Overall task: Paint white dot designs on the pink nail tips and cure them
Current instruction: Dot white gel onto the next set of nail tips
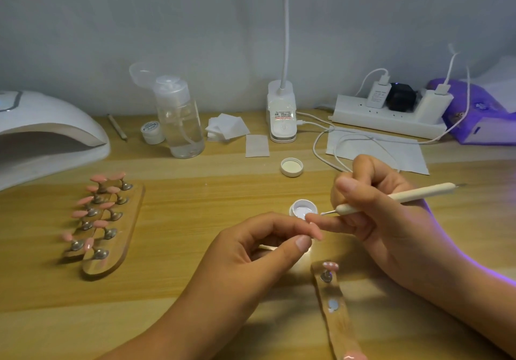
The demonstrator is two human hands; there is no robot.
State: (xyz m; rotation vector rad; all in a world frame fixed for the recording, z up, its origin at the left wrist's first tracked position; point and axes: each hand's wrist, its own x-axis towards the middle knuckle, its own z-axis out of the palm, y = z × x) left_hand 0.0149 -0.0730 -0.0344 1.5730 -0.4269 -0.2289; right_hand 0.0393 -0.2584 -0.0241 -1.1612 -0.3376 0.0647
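The held tip is pinched between the thumb and forefinger of the left hand. They hide most of it. Only a pale pink edge shows, so calling it a nail tip is a judgement. Just beyond those fingertips stands the open pot of white gel. The right hand grips the dotting tool like a pen, its fine point just beside the pot's rim and just above the left forefinger. One lower finger of the right hand appears to rest against the left forefinger.

The step looks like loading the point and setting a dot. It should go well if the point carries only a small bead of gel and the two hands brace against each other. The tip wants holding level while the point touches straight down and lifts clean.

Under the right wrist lies a wooden strip bearing a dotted tip, a pattern to match. Well off the left hand's outer side stand the plain pink tips on their holder, and beyond them the curing lamp. The pot's lid lies beyond the right knuckles.
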